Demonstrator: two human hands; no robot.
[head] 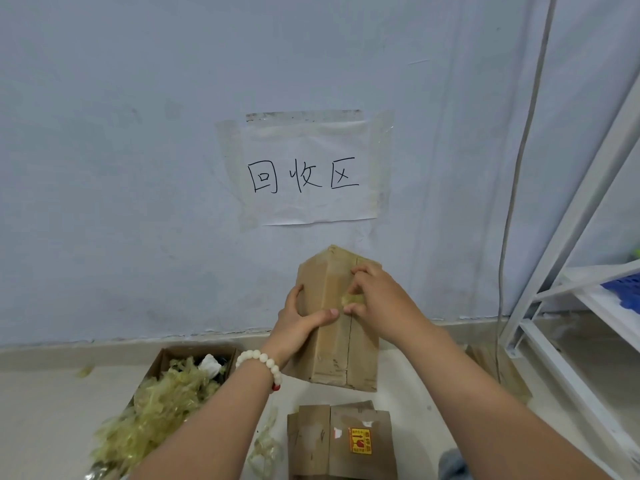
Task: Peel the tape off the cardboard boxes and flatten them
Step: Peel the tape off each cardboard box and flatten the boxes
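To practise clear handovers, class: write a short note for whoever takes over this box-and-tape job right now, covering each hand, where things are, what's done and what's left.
Left hand: grips the upright cardboard box, thumb across its front.
Right hand: pinches a wad of tape at the box's seam.
Done: a flattened box lies on the floor below; peeled tape fills the open carton at left.
Left: finish peeling this box's tape, drop it in the carton, flatten the box.
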